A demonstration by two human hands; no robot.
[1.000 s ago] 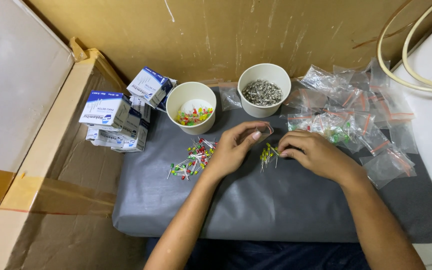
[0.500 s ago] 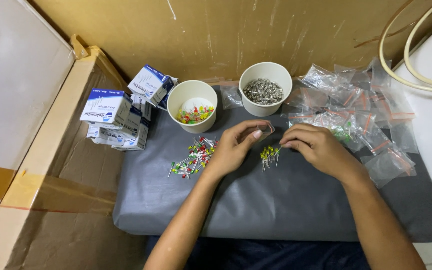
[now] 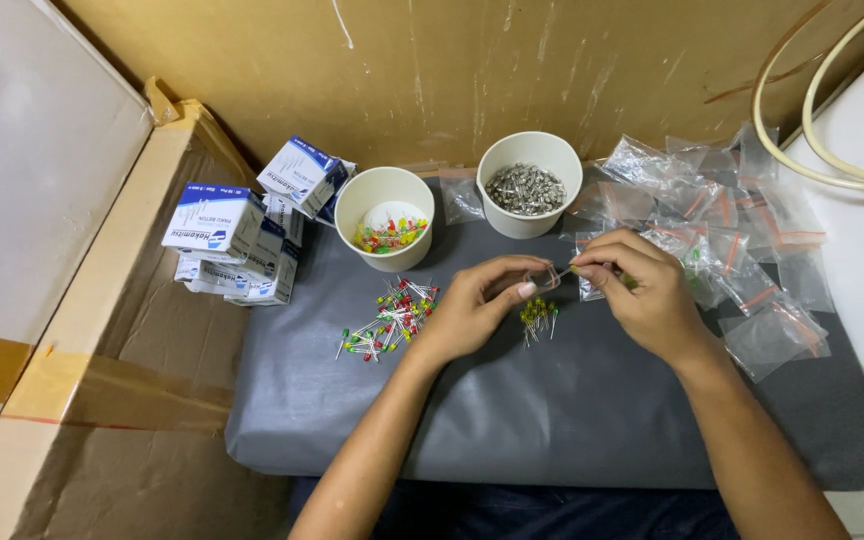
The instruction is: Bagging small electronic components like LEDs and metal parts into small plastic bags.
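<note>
Seen from above, we have a grey padded work surface point(image 3: 572, 420) set against a brown board wall point(image 3: 472, 70). Our left hand point(image 3: 477, 310) and right hand point(image 3: 647, 295) meet just above the middle of the surface, and both pinch a small clear plastic bag point(image 3: 550, 276) stretched between them: the left thumb and fingers are closed on its left end, the right fingertips are closed on its right end, where a few yellow-green pieces show. Directly under the bag, touching the surface, lies a small bunch of yellow-green LEDs point(image 3: 537, 318) with their wire legs pointing toward us. To the left of our left hand lies a loose scatter of red, green and yellow LEDs point(image 3: 390, 318). Behind the hands stand two white paper cups: the left cup point(image 3: 384, 205) holds mixed coloured LEDs, the right cup point(image 3: 529, 182) holds small grey metal parts. To the right of the cups, a heap of clear zip bags with red strips point(image 3: 727, 235) spreads to the edge of the surface, some overlapping. At the far left corner, a stack of blue-and-white small boxes point(image 3: 247, 225) rests partly on a brown carton point(image 3: 102, 380). Pale tubing point(image 3: 802, 130) curves over a white top at the upper right.
</note>
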